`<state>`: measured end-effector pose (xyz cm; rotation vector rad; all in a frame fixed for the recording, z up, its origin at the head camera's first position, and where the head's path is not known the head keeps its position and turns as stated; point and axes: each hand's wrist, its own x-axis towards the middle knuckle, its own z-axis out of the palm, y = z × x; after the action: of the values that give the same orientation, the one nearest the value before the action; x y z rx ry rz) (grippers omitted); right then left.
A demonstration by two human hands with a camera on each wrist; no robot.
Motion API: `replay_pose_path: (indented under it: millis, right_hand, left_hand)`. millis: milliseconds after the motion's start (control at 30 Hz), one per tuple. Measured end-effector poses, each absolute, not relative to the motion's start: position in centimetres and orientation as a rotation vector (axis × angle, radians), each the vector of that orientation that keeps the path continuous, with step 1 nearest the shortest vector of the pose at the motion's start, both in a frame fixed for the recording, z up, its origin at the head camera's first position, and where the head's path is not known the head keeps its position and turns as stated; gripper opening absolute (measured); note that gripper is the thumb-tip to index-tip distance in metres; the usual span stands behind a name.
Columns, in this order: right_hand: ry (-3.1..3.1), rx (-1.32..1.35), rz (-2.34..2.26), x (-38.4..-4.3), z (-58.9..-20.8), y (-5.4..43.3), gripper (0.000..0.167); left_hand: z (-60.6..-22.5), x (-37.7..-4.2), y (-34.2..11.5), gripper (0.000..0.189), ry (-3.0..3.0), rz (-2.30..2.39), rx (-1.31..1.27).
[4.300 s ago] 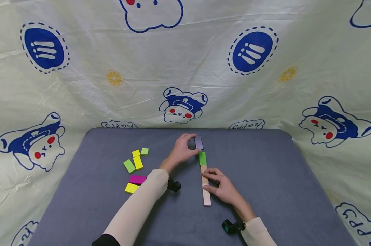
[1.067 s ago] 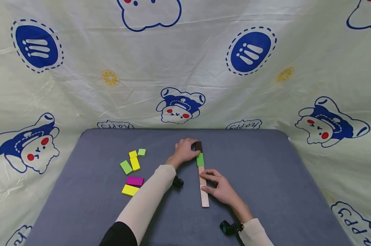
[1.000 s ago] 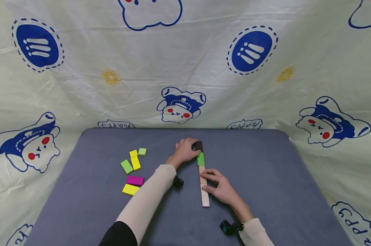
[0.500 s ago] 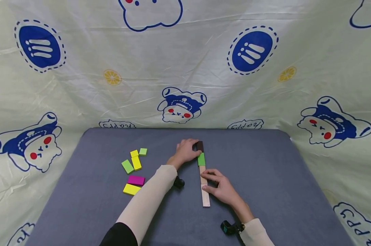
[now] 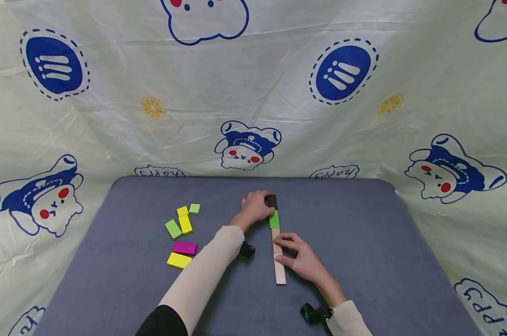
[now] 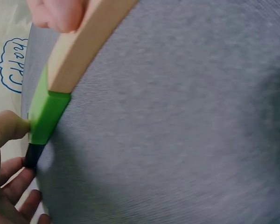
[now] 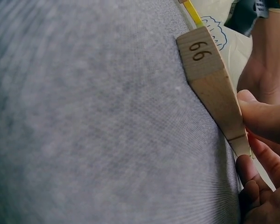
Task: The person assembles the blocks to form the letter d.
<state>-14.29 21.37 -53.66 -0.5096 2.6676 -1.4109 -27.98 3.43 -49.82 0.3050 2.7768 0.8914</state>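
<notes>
A straight row runs away from me on the cloth: two plain wooden blocks [image 5: 280,271], a green block [image 5: 274,219] and a dark brown block [image 5: 271,201] at the far end. My left hand [image 5: 254,208] grips the dark block from the left. In the left wrist view its thumb lies on the green block [image 6: 47,112] near the joint, the fingers against the dark block [image 6: 34,155]. Bent over the wooden part, my right hand [image 5: 305,261] holds it, fingertips near the left edge. The near wooden block [image 7: 214,88] carries "66" on its end.
Left of the row lie several loose blocks, among them a magenta block [image 5: 185,248], a yellow block [image 5: 179,261] beside my left sleeve and a light green block [image 5: 173,229]. The grey tablecloth [image 5: 354,233] ends at a printed curtain [image 5: 253,70] behind.
About four seconds ago the dark block was tilted in the left hand beyond the green one. It now lies flat in line against it. The right hand keeps its place; the last second shows little motion.
</notes>
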Motion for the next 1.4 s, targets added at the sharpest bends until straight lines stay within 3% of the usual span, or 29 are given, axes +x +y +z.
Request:
replay_pose_path:
  millis: [267,633,1067,1400]
  right_hand:
    - [2.659,-0.522,-1.406,-14.5,-53.9,21.2,0.045]
    - [2.653,-0.516,-1.412,-14.5,-53.8,21.0,0.046]
    - [2.683,-0.519,-1.423,-14.3,-53.9,21.4,0.046]
    - [2.679,-0.506,-1.443,-14.4,-54.0,21.2,0.045]
  left_hand:
    - [-51.5,-27.4,2.3,0.059,2.806,0.989,0.425]
    - [-52.2,-25.3,0.2,0.075,2.696,1.111,0.591]
    - [-52.0,-17.5,-1.1,0.068,2.714,1.362,0.584]
    - [-51.5,-13.3,-5.3,0.06,2.772,1.557,0.533]
